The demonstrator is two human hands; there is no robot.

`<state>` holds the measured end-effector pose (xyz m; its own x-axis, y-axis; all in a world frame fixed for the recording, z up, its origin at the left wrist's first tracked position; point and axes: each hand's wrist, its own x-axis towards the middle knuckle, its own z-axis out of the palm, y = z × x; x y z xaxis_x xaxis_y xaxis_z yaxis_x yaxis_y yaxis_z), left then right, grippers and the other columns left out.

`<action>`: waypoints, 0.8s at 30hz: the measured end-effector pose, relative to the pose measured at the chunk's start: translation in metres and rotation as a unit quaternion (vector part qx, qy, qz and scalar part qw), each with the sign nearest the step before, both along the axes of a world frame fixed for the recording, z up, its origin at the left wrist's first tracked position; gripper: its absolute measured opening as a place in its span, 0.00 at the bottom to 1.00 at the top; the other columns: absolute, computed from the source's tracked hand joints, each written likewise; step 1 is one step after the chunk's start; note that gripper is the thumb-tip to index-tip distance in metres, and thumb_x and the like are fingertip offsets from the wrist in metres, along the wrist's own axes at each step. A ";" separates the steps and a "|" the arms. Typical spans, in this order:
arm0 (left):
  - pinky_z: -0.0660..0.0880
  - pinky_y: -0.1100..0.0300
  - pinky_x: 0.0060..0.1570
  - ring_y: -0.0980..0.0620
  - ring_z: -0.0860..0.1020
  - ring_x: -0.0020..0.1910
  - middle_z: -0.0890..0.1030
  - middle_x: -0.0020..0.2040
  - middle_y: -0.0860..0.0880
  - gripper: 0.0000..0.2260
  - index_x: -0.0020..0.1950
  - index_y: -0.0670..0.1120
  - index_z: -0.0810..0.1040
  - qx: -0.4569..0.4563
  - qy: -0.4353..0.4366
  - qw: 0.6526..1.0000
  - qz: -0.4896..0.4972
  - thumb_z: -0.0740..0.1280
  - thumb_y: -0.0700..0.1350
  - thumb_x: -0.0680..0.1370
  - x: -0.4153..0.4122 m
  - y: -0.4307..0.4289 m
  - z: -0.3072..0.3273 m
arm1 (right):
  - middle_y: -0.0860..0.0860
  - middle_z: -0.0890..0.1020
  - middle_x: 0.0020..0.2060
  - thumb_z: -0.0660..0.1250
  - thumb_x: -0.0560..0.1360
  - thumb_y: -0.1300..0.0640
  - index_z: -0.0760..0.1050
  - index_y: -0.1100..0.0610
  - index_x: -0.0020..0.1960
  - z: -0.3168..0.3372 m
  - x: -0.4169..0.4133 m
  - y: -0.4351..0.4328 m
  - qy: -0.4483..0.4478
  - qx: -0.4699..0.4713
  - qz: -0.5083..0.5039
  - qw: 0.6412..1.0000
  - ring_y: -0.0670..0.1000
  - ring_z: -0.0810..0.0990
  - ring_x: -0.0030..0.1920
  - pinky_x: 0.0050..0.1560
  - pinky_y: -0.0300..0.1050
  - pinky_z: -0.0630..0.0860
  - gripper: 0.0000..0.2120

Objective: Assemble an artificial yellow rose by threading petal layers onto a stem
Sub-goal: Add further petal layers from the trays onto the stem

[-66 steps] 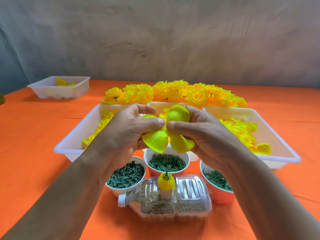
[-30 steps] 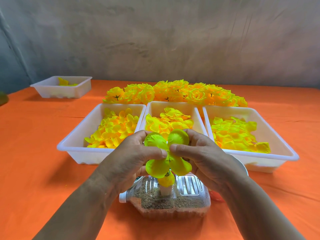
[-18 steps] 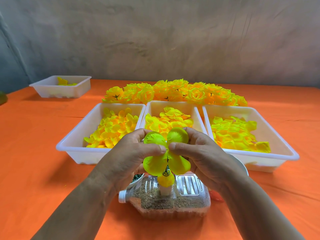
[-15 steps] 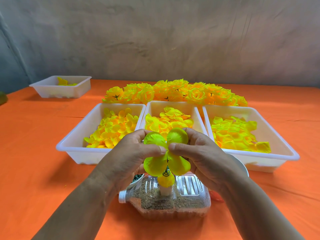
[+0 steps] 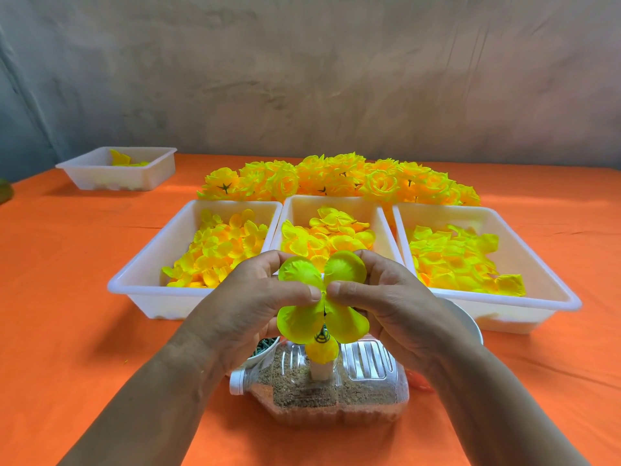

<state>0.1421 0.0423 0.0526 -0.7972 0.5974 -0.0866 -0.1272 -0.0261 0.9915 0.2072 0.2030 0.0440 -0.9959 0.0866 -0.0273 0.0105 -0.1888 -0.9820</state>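
A yellow-green petal layer (image 5: pixel 302 322) with several rounded lobes sits flat between my two hands. My left hand (image 5: pixel 248 307) pinches it from the left, thumb on top near the centre hole. My right hand (image 5: pixel 393 307) pinches it from the right the same way. Just below the layer a yellow bud (image 5: pixel 322 350) stands on a thin stem in a white holder, set in a sand-filled clear plastic bottle (image 5: pixel 336 391) lying on its side. The stem's top is hidden by the layer.
Three white trays of loose yellow petals (image 5: pixel 215 253) (image 5: pixel 327 232) (image 5: pixel 453 260) stand behind my hands. Finished yellow roses (image 5: pixel 339 178) are piled beyond them. A small white tray (image 5: pixel 117 168) sits far left. Bowls of green parts (image 5: pixel 263 348) are mostly hidden under my hands on the orange cloth.
Both hands carried the petal layer down from above the trays to just over the bud, covering the stem's tip. In the last half second they have hardly moved.
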 end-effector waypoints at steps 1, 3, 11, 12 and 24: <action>0.82 0.50 0.34 0.45 0.84 0.38 0.85 0.43 0.42 0.19 0.56 0.41 0.77 0.001 0.003 1.000 0.004 0.75 0.32 0.67 -0.001 0.000 0.000 | 0.70 0.78 0.55 0.68 0.73 0.68 0.72 0.64 0.62 0.000 0.000 0.000 -0.001 0.001 -0.001 1.000 0.61 0.80 0.48 0.50 0.61 0.76 0.18; 0.82 0.51 0.34 0.46 0.84 0.37 0.85 0.43 0.43 0.16 0.56 0.41 0.77 0.001 0.006 1.000 0.010 0.72 0.32 0.70 -0.001 0.000 -0.001 | 0.69 0.78 0.53 0.68 0.73 0.68 0.72 0.64 0.62 0.000 0.000 0.000 -0.003 0.004 -0.002 1.000 0.60 0.80 0.48 0.50 0.61 0.76 0.18; 0.82 0.48 0.36 0.45 0.84 0.38 0.85 0.43 0.42 0.23 0.56 0.43 0.77 -0.012 0.027 1.000 0.003 0.75 0.36 0.62 -0.003 -0.002 -0.001 | 0.69 0.79 0.54 0.72 0.64 0.61 0.71 0.65 0.62 0.001 0.001 0.000 -0.004 0.000 0.000 1.000 0.61 0.80 0.49 0.50 0.60 0.77 0.27; 0.82 0.48 0.36 0.45 0.84 0.38 0.85 0.42 0.43 0.24 0.56 0.43 0.77 -0.013 0.028 1.000 0.003 0.75 0.37 0.61 -0.003 -0.002 -0.001 | 0.68 0.79 0.52 0.72 0.65 0.62 0.71 0.65 0.62 0.001 0.001 0.000 -0.004 0.000 -0.002 1.000 0.61 0.79 0.48 0.50 0.59 0.77 0.27; 0.82 0.46 0.38 0.42 0.84 0.41 0.85 0.45 0.40 0.23 0.55 0.43 0.78 -0.011 0.025 1.000 0.005 0.75 0.37 0.61 -0.006 -0.002 -0.006 | 0.67 0.80 0.50 0.72 0.64 0.62 0.72 0.65 0.61 0.002 0.001 0.000 -0.004 0.006 0.003 1.000 0.60 0.80 0.47 0.47 0.56 0.78 0.27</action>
